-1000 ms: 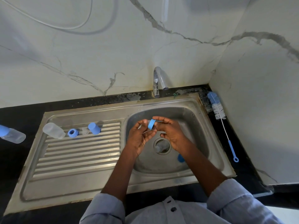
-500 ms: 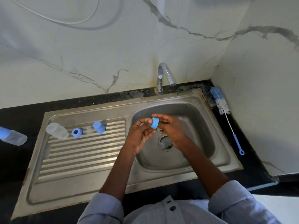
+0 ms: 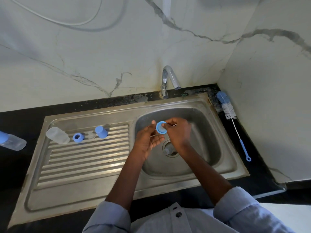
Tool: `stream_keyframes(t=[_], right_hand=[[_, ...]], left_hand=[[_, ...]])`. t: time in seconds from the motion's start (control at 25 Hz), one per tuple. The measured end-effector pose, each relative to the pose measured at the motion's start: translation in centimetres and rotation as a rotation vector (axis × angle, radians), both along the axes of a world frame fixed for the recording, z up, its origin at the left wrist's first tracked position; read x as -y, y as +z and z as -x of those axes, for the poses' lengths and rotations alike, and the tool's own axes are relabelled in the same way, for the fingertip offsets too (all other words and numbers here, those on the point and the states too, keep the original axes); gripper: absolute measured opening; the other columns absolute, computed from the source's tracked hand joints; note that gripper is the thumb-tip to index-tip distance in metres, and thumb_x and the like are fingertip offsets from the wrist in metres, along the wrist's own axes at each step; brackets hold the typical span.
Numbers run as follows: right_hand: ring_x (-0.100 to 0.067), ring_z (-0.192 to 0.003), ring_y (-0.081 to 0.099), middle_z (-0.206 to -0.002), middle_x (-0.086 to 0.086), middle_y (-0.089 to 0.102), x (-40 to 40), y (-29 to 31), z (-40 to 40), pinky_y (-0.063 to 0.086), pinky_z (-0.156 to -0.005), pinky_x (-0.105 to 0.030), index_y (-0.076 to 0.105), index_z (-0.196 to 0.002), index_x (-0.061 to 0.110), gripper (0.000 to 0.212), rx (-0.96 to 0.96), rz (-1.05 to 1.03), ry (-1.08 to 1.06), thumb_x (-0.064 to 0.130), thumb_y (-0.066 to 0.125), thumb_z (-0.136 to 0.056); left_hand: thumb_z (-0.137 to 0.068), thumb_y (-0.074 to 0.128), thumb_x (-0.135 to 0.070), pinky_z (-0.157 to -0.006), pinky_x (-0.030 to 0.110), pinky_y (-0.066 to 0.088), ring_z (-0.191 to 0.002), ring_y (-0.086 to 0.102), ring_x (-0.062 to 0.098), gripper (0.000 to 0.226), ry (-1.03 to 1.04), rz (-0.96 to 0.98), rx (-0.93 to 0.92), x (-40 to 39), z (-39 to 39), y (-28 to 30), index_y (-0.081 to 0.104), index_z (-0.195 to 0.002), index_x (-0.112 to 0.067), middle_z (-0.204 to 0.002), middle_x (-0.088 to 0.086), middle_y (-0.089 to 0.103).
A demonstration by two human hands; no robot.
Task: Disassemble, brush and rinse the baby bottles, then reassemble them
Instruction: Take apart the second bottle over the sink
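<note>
A: Head view: which step is being carried out?

B: Disassembly, it is judged. A blue screw ring (image 3: pixel 161 127) is being pinched over the sink basin (image 3: pixel 207 132) by the right hand (image 3: pixel 178 132), its fingers curled round the rim; the left hand (image 3: pixel 149 140) is being held just beside it, fingers relaxed and gripping nothing.

A: And the other parts?

B: A clear bottle body (image 3: pixel 57 135), a second blue ring (image 3: pixel 78 137) and a blue cap (image 3: pixel 101 132) are lying on the drainboard (image 3: pixel 84 165); another bottle (image 3: pixel 11 141) is lying on the tabletop (image 3: pixel 16 118).

A: Next?

B: Probably the bottle brush (image 3: pixel 230 116), right of the sink, is being called for.
</note>
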State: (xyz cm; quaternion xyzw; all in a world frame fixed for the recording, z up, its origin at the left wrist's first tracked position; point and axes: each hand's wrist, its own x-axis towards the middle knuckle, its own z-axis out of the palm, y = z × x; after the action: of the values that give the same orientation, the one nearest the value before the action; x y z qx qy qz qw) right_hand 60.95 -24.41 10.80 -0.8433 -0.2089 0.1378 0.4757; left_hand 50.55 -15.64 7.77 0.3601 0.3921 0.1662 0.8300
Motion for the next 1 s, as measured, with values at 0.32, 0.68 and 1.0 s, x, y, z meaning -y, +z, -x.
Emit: stream_keyframes(t=[0.32, 0.68, 1.0], right_hand=[[-0.013, -0.076, 0.076, -0.085, 0.005, 0.078, 1.1, 0.5, -3.6, 0.065, -0.077, -0.041, 0.082, -0.098, 0.017, 0.012, -0.224, -0.127, 0.136, 0.012, 0.079, -0.087], [-0.021, -0.101, 0.072, -0.106, -0.004, 0.076, 0.5, -0.7, -3.9, 0.061, -0.087, -0.041, 0.073, -0.109, 0.014, 0.015, -0.382, -0.106, 0.215, 0.009, 0.063, -0.098], [-0.016, -0.101, 0.072, -0.112, 0.0, 0.075, 0.8, -0.8, -4.2, 0.059, -0.071, -0.026, 0.069, -0.115, 0.024, 0.02, -0.443, -0.212, 0.333, 0.014, 0.067, -0.098]], left_hand=[[-0.097, 0.07, -0.031, -0.086, 0.032, 0.061, -0.102, 0.075, 0.028, 0.034, 0.04, -0.158, 0.062, 1.3, -1.6, 0.7, 0.075, -0.114, -0.002, -0.111, 0.02, 0.076], [-0.104, 0.059, -0.019, -0.079, 0.032, 0.062, -0.092, 0.076, 0.023, 0.02, 0.109, -0.192, -0.028, 2.1, -3.1, 0.9, 0.076, -0.102, -0.007, -0.098, 0.013, 0.079], [-0.1, 0.065, -0.016, -0.082, 0.034, 0.063, -0.102, 0.075, 0.027, 0.021, 0.227, 0.071, 0.096, 1.3, -2.4, 0.7, 0.071, -0.109, 0.001, -0.111, 0.021, 0.076]])
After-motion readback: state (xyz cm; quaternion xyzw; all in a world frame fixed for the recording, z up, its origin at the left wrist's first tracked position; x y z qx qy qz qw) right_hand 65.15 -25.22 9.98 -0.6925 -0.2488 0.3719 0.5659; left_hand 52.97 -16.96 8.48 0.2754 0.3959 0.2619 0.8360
